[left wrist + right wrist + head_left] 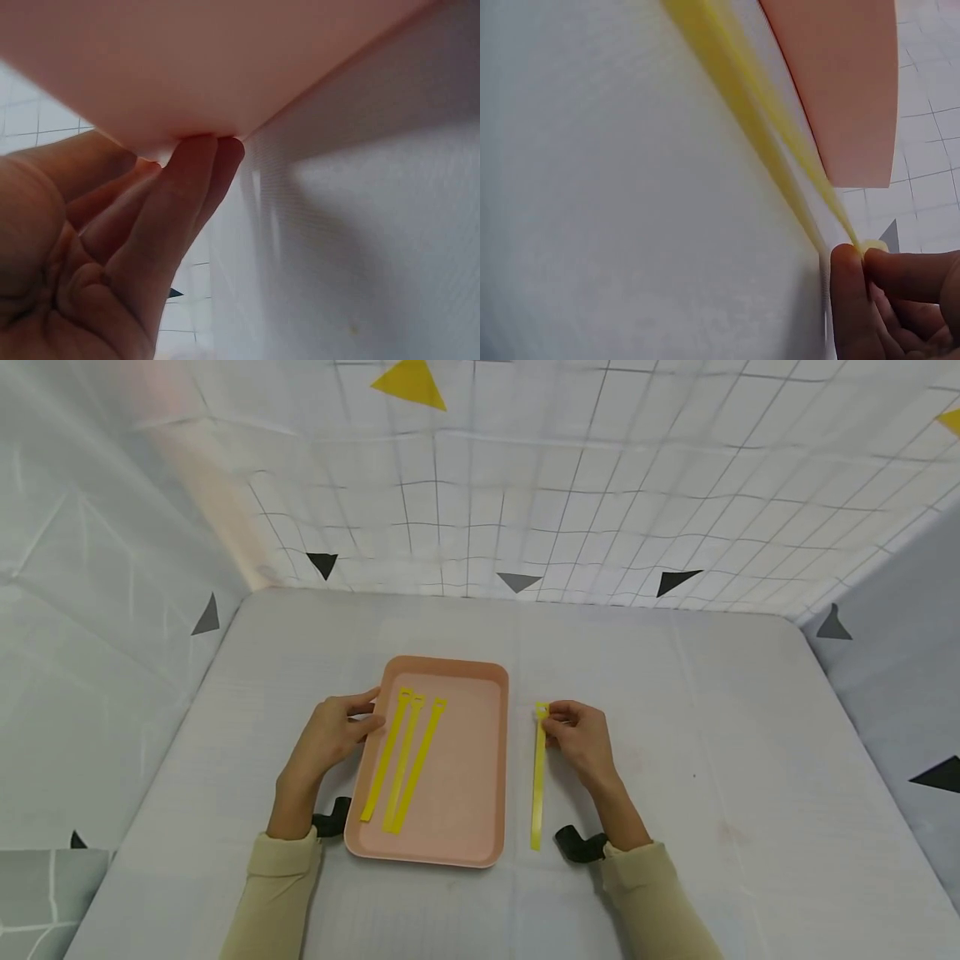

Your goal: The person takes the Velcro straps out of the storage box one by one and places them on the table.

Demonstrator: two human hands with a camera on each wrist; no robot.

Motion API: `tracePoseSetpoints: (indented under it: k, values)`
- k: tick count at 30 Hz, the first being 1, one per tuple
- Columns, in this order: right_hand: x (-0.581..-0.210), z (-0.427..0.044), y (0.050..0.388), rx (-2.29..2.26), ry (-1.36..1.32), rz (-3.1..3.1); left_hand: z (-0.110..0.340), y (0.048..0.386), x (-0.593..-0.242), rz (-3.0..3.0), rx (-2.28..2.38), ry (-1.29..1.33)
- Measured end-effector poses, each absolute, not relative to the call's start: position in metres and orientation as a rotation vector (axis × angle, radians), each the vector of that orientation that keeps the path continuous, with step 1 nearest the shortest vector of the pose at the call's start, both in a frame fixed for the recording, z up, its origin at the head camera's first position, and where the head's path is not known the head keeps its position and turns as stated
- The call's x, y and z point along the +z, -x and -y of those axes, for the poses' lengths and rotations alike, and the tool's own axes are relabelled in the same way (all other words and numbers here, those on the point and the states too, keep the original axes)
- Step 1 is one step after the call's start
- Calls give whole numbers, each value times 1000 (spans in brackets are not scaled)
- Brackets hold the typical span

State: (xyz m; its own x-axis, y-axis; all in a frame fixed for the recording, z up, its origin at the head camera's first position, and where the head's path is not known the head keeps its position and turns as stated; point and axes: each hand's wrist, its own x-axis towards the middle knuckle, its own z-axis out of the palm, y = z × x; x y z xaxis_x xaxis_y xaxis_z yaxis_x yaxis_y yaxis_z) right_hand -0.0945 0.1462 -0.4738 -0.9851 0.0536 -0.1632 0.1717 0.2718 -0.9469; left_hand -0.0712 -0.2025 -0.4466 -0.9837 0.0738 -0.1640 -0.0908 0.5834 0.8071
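A pink tray (465, 760) lies on the table with three yellow cable ties (405, 768) side by side in its left half, their slotted heads toward the far end. My left hand (333, 731) grips the tray's left rim; in the left wrist view its fingers (180, 187) touch the tray's outer side. To the right of the tray, my right hand (581, 735) pinches another yellow cable tie (538, 785) near its slotted head. That tie's long tail points toward me. In the right wrist view, thumb and finger meet at the end of the tie (757, 97).
The white-covered table (712, 718) extends around the tray. A gridded white curtain (525, 468) with dark and yellow triangles stands behind it, with side sheets left and right. Black curved pieces (581, 843) sit at both wrists.
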Motion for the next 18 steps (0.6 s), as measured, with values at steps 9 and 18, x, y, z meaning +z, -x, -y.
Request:
tracePoseSetpoints:
  k: [9,18]
  values:
    - [-480,-149,98,-1801,-246,-2467,202,72,-446,-2644,1337,2]
    - [-481,-150,99,-1711,-258,-2548,202,72,-446,-2644,1346,-6]
